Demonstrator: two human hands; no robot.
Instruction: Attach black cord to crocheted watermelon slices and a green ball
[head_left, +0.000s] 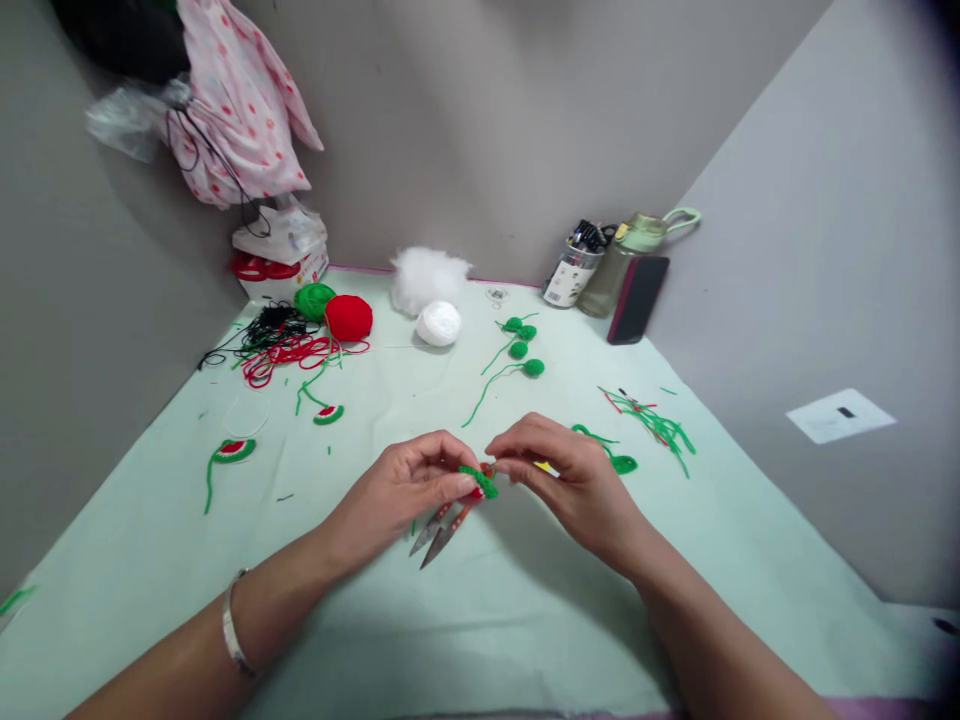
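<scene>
My left hand (pixel 424 475) pinches a small crocheted watermelon slice (pixel 481 482), green with red and white, between thumb and fingers. Close on its right, my right hand (pixel 555 465) has thumb and forefinger pressed together at the piece's edge. Whatever sits in that pinch is too small to make out. Under the hands lies a pair of thread snips (pixel 441 532) with orange handles, blades pointing toward me. Part of the handles is hidden. A yellow bit (pixel 543 466) shows beneath my right fingers.
Two more watermelon slices (pixel 328 414) lie left, below red yarn (pixel 349 318) and green yarn (pixel 315 300). White yarn (pixel 439 324) and stuffing (pixel 427 280) sit at the back. Several green crocheted balls (pixel 533 368), yarn scraps (pixel 660 420), a phone (pixel 638 300) and a bottle (pixel 604 275) are right.
</scene>
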